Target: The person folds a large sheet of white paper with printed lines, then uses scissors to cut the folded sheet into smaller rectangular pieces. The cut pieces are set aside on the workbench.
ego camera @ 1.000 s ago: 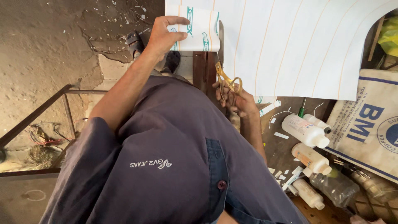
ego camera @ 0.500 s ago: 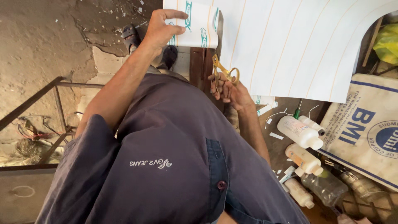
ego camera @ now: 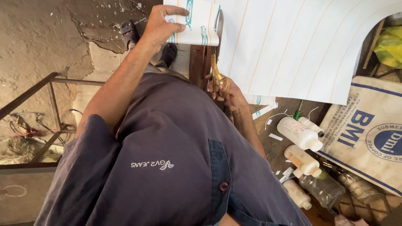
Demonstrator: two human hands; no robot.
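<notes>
White sheet material ruled with thin orange lines [ego camera: 293, 46] fills the upper right of the frame, spread over a dark wooden bench [ego camera: 289, 146]. At top centre the person's left hand [ego camera: 161, 23] curls around a cut strip of the sheet [ego camera: 197, 25], thumb on top and fingers wrapped over its edge, the strip bending downward off the main piece. Just below, at the centre of the frame, the right hand [ego camera: 228, 94] grips yellow-handled scissors [ego camera: 217, 71], fingers through the loops, blades pointing up along the cut line between strip and sheet.

Containers crowd the lower right. A white plastic bottle with a pale cap [ego camera: 299, 134] lies on its side on the bench; its walls are opaque, so what it holds cannot be told. Just below it lies a cream bottle with an orange label [ego camera: 302, 160], also opaque. A clear bottle [ego camera: 322, 188] rests beside them and looks largely empty, and a small cream bottle [ego camera: 296, 193] lies at its left. A woven sack with blue print [ego camera: 372, 134] lies at the right edge, a yellow plastic bag [ego camera: 389, 46] above it. Paper offcuts [ego camera: 274, 137] scatter around the bottles.

A dark shirt [ego camera: 167, 167] fills the lower centre. A metal frame [ego camera: 46, 109] stands over the bare concrete floor [ego camera: 42, 42] at the left, and a sandalled foot [ego camera: 130, 31] shows at upper left.
</notes>
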